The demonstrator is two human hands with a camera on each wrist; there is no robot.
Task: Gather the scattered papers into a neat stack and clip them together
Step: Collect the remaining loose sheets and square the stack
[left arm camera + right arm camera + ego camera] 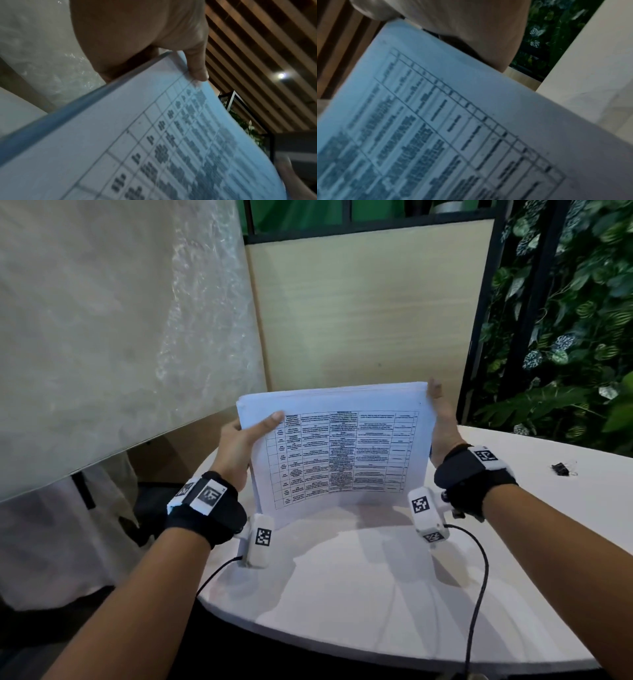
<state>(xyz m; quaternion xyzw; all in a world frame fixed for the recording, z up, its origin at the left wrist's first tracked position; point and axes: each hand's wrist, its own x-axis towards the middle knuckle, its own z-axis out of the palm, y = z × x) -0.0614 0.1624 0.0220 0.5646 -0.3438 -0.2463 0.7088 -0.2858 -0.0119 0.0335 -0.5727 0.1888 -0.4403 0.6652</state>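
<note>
The left hand [236,446] grips the left edge of the paper stack [337,453], thumb curled over the printed front sheet. The right hand [443,428] clasps the right edge, fingertips showing above the upper corner. The stack, white sheets bearing a ruled table, stands on edge at frame centre, its bottom edge on the smooth white rounded table [342,594]. A small black binder clip [561,469] lies on the table at far right, well apart.
</note>
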